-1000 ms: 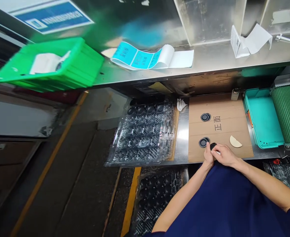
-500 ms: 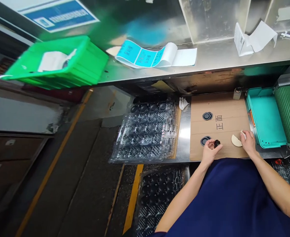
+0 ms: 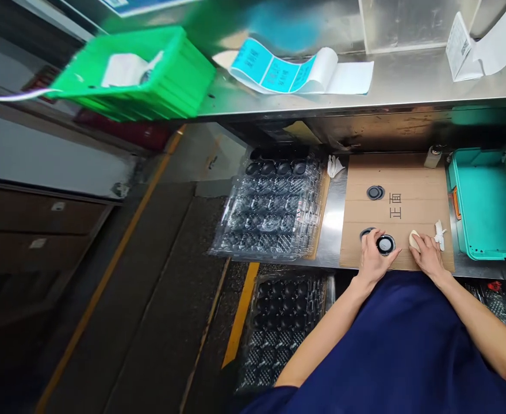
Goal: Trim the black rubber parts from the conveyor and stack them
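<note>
My left hand (image 3: 374,261) grips a round black part (image 3: 385,245) by its edge, its pale, shiny face turned upward. Dark round rings (image 3: 367,232) lie partly hidden behind those fingers. My right hand (image 3: 428,256) is closed on a cream-coloured pad (image 3: 414,240) at the cardboard's near side. Just right of that hand lies a crumpled white cloth (image 3: 440,234). Farther back, another pair of dark round rings (image 3: 375,192) rests on the cardboard sheet (image 3: 365,215), beside printed black characters.
Clear plastic trays with black round parts (image 3: 270,201) are stacked at the left, with more trays (image 3: 281,322) below. A small bottle (image 3: 433,156) and a teal bin (image 3: 486,207) stand right. Above, a shelf carries a green bin (image 3: 149,86) and a blue label roll (image 3: 274,72).
My right hand has let go of the white cloth and taken hold of the cream pad. My left hand has tilted the black part so its face shows. The view has shifted slightly.
</note>
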Demonstrator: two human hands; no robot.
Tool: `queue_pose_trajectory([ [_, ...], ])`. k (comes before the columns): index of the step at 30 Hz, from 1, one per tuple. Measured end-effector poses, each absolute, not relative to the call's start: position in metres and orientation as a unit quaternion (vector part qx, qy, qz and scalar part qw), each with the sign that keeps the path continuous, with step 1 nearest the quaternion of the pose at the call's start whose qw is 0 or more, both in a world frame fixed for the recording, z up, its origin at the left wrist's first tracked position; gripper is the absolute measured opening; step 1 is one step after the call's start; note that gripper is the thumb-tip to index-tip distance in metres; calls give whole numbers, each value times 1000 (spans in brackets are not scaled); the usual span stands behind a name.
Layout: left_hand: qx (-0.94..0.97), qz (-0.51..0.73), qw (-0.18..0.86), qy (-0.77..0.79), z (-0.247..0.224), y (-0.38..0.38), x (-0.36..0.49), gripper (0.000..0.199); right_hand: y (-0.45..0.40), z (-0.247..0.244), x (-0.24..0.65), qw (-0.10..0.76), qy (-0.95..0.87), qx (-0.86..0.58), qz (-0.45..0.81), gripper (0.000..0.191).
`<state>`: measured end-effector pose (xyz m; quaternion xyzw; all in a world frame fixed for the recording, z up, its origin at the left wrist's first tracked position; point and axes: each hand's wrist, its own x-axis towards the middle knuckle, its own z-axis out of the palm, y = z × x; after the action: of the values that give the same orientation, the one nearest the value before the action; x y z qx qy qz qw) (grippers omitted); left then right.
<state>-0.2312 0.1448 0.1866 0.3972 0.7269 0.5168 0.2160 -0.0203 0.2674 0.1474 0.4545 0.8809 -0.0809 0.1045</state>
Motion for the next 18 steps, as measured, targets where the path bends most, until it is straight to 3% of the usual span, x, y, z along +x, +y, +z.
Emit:
queue_pose_trajectory([
  [4, 392, 519, 216, 729, 181, 141, -232, 74, 271, 151, -26, 10, 889, 455, -57, 60],
  [7, 421, 501, 204, 728, 175, 138, -235, 57, 272, 143, -19, 36, 897, 437, -48, 53],
  [10, 414, 493, 260, 719, 157, 136, -245, 28, 271, 133, -9, 84, 897, 431, -55, 48],
  [14, 290, 414, 339, 793, 114, 133, -270, 49, 270, 129, -8, 100, 882, 451, -88, 49],
  [18, 310, 308, 355, 826, 82, 142, -283, 36, 267, 131, -10, 88, 868, 474, -118, 50],
])
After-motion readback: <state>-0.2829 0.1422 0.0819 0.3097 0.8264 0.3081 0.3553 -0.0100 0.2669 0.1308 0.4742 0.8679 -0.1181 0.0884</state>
